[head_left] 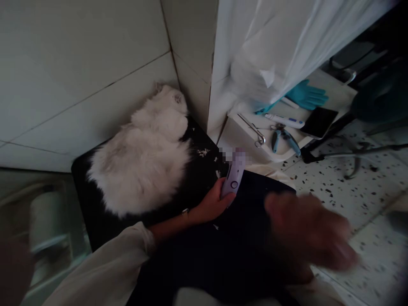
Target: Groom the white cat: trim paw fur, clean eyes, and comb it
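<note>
A white long-haired cat (143, 165) crouches on a black padded surface (92, 229), against the tiled wall. To its right, my left hand (215, 199) is closed around a lilac hair clipper (234, 180) with a round button. The clipper's upper end is pixelated, and it is apart from the cat. Tufts of loose white fur (204, 152) lie between the cat and the clipper. My right hand (312, 231) is raised at the lower right, over the floor side; motion smears its fingers, so whether it holds anything is unclear.
A white tray table (280, 157) at the right bears scissors-like forceps (255, 129), blue-handled nail clippers (285, 140), a white pen-like device (285, 120), a phone (319, 122) and a teal glove (307, 95). White plastic sheeting (270, 46) hangs above. Chair legs (357, 155) stand on the speckled floor.
</note>
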`<control>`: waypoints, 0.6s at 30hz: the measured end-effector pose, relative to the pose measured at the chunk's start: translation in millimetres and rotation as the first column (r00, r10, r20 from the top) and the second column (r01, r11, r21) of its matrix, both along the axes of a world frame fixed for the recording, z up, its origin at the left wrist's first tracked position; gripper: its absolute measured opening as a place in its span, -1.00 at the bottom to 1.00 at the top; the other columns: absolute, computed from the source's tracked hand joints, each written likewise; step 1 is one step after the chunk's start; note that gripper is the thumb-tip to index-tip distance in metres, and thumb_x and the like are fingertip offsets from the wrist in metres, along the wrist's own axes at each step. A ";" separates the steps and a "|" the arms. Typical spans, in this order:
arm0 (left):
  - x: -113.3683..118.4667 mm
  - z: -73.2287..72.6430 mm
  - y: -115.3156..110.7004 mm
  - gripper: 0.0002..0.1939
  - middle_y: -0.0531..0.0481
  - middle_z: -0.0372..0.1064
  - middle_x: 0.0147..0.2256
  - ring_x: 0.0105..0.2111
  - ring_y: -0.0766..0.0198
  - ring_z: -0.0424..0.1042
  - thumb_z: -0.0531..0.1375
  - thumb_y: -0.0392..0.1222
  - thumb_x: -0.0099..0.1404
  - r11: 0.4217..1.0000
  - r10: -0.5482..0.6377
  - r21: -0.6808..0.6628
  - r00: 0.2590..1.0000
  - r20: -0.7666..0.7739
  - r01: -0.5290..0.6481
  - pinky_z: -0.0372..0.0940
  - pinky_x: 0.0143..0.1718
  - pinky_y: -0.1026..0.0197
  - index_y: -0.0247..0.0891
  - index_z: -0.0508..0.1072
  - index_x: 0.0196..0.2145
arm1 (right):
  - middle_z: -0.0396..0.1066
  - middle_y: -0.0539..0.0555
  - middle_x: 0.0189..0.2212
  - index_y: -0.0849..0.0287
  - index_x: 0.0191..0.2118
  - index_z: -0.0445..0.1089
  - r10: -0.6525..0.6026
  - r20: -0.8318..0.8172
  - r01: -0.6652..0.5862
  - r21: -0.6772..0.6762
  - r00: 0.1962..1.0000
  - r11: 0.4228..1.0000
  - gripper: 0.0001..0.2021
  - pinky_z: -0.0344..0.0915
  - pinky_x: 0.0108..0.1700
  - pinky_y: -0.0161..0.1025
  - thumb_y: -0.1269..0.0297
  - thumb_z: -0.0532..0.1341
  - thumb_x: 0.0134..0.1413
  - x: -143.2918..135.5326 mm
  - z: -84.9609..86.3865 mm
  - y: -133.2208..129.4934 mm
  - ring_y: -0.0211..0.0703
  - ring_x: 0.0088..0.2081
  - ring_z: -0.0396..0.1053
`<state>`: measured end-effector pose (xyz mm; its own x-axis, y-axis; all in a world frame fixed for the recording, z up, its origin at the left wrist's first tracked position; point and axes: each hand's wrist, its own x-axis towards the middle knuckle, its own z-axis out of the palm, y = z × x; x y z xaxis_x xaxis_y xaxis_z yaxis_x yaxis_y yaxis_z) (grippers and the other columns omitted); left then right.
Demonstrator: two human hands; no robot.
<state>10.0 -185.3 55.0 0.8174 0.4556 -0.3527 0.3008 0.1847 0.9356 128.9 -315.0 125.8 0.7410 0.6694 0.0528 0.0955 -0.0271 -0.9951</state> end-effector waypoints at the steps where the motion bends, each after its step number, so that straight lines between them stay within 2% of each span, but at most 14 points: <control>1: -0.1 0.3 0.6 -0.45 -0.20 0.37 0.01 -0.04 0.17 0.40 0.21 -0.05 0.36 0.999 -0.003 0.032 1.000 0.016 0.002 0.29 0.03 0.18 -0.32 0.20 0.20 | 0.44 0.00 -0.20 -0.07 -0.16 0.43 -0.107 -0.001 0.107 0.056 0.994 0.993 -0.77 0.44 -0.13 -0.11 0.02 0.07 0.37 -0.1 -5.4 5.5 -0.13 -0.14 0.45; 3: 2.1 1.1 1.5 -0.44 -0.25 0.33 0.09 0.05 0.11 0.37 0.20 -0.06 0.38 0.997 -0.019 0.081 0.999 0.047 0.015 0.27 0.13 0.13 -0.35 0.18 0.22 | 0.44 0.02 -0.12 -0.04 -0.07 0.39 -0.227 -0.049 0.231 0.091 0.973 0.969 -0.82 0.41 -0.02 -0.06 0.08 0.15 0.30 -1.4 -20.5 18.6 -0.12 -0.07 0.44; 5: 8.0 3.0 2.0 -0.45 -0.28 0.29 0.15 0.12 0.07 0.35 0.18 -0.07 0.40 0.989 -0.077 0.131 0.994 0.076 0.067 0.23 0.20 0.07 -0.36 0.17 0.23 | 0.41 0.10 0.03 0.01 0.10 0.29 -0.198 -0.117 0.199 0.003 0.973 0.980 -0.57 0.36 0.10 -0.01 0.10 0.30 0.14 -4.3 -37.8 31.1 -0.07 0.05 0.40; 7: 16.6 7.2 2.9 -0.48 -0.30 0.23 0.22 0.21 0.03 0.28 0.15 -0.13 0.41 0.968 -0.170 0.204 0.979 0.114 0.145 0.16 0.29 0.02 -0.35 0.18 0.25 | 0.41 0.14 0.04 0.06 0.18 0.21 -0.159 -0.162 0.139 -0.125 0.974 0.982 -0.39 0.32 0.16 0.03 0.08 0.37 0.03 -6.8 -52.6 40.6 -0.02 0.07 0.39; 9: 25.5 13.0 6.4 -0.48 -0.31 0.17 0.28 0.29 0.02 0.20 0.13 -0.19 0.41 0.934 -0.266 0.278 0.955 0.129 0.223 0.08 0.35 0.00 -0.35 0.18 0.27 | 0.45 0.12 -0.07 0.09 0.11 0.24 -0.183 -0.178 0.145 -0.208 0.967 0.967 -0.44 0.34 0.14 0.02 0.06 0.35 0.03 -4.9 -61.8 46.6 -0.02 -0.01 0.42; 11: 32.0 18.1 14.4 -0.50 -0.30 0.20 0.27 0.28 0.02 0.22 0.13 -0.17 0.42 0.898 -0.330 0.337 0.940 0.085 0.284 0.09 0.35 -0.01 -0.36 0.23 0.26 | 0.45 0.07 -0.18 0.08 0.01 0.29 -0.232 -0.183 0.187 -0.230 0.955 0.955 -0.55 0.40 0.04 -0.03 0.02 0.32 0.06 5.6 -65.5 49.8 -0.06 -0.11 0.44; 13: 34.2 20.1 26.7 -0.57 -0.26 0.32 0.19 0.21 0.03 0.31 0.12 -0.11 0.45 0.878 -0.302 0.395 0.953 0.020 0.270 0.15 0.31 -0.02 -0.33 0.32 0.19 | 0.43 0.03 -0.25 0.06 0.00 0.28 -0.254 -0.187 0.210 -0.226 0.949 0.951 -0.55 0.44 -0.09 -0.10 -0.01 0.31 0.05 27.0 -65.5 51.1 -0.11 -0.22 0.45; 15: 31.5 18.2 41.1 -0.65 -0.20 0.39 0.12 0.15 0.07 0.36 0.11 -0.10 0.46 0.866 -0.198 0.467 0.980 -0.008 0.179 0.20 0.27 -0.02 -0.30 0.38 0.12 | 0.41 0.00 -0.28 0.05 0.07 0.22 -0.264 -0.168 0.218 -0.251 0.950 0.943 -0.48 0.44 -0.25 -0.16 0.01 0.31 0.04 58.4 -63.7 52.8 -0.17 -0.37 0.43; 18: 21.7 10.9 60.3 -0.69 -0.15 0.42 0.09 0.12 0.13 0.39 0.09 -0.14 0.46 0.843 -0.059 0.535 0.998 -0.021 0.061 0.26 0.24 0.01 -0.26 0.38 0.09 | 0.42 0.06 -0.26 0.14 0.19 0.11 -0.268 -0.029 0.234 -0.399 0.963 0.887 -0.36 0.38 -0.41 -0.18 0.13 0.30 0.01 115.6 -60.1 61.9 -0.19 -0.50 0.39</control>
<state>31.6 -125.0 66.0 0.8484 0.5245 -0.0718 0.2989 -0.3626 0.8827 244.5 -253.1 65.7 0.8776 0.4150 -0.2402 -0.0465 -0.4249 -0.9041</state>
